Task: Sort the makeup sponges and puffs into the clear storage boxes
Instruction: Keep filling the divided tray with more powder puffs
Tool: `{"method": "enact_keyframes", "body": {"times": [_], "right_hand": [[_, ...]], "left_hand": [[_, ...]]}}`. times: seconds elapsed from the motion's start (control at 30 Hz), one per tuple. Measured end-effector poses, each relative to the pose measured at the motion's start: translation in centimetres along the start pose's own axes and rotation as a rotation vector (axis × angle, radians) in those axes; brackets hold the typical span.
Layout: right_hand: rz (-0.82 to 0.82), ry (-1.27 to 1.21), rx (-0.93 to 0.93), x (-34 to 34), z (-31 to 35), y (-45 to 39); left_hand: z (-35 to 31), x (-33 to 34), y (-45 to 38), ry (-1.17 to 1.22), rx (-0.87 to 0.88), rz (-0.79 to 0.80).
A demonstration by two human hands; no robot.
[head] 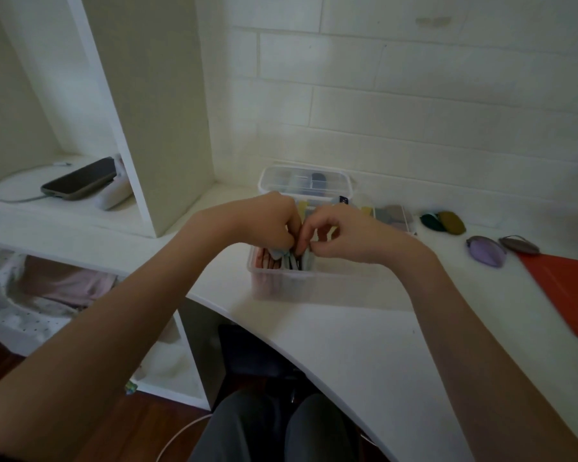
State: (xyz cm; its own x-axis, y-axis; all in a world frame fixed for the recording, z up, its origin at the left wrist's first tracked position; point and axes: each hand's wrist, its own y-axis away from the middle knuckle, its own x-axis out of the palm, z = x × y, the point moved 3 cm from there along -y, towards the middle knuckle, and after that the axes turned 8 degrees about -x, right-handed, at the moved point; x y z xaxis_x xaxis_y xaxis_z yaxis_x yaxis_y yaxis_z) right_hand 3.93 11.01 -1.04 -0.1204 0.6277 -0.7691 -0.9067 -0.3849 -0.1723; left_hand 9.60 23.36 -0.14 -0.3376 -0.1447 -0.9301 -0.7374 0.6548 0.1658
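Note:
A clear storage box (281, 280) stands on the white desk, holding pink and pale blue-grey puffs (270, 259) set on edge. My left hand (267, 218) and my right hand (344, 233) meet over the box, fingers curled down among the puffs and pinching them. Behind it a second clear box (306, 183) with a lid holds grey and dark pieces. A third open box (394, 216) to the right holds grey and yellow puffs. Loose on the desk lie a green and an olive puff (444, 222), a lilac puff (486, 251) and a grey-brown puff (518, 245).
A red folder (568, 288) lies at the right edge of the desk. A phone (80, 179) with a cable rests in the shelf cubby at left. The desk's curved front edge runs over my knees. A white brick wall backs the desk.

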Motion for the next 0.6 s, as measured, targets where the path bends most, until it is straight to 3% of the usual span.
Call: {"method": "enact_keyframes", "body": {"times": [0.13,0.43,0.5,0.6], "right_hand": [[0.099,0.060,0.074,0.3,0.4,0.0],[0.052,0.155,0.162,0.1,0.7,-0.2],[-0.048,0.035,0.163,-0.8,0.6,0.0],[-0.179,-0.372,0.262,-1.6,0.6,0.5]], "left_hand": [[0.3,-0.9,0.2,0.069,0.065,-0.094],[1.5,-2.8,0.9,0.492,0.084,-0.217],[1.5,-2.6,1.0,0.582,0.083,-0.242],[1.6,-2.6,1.1,0.680,0.082,-0.297]]}}
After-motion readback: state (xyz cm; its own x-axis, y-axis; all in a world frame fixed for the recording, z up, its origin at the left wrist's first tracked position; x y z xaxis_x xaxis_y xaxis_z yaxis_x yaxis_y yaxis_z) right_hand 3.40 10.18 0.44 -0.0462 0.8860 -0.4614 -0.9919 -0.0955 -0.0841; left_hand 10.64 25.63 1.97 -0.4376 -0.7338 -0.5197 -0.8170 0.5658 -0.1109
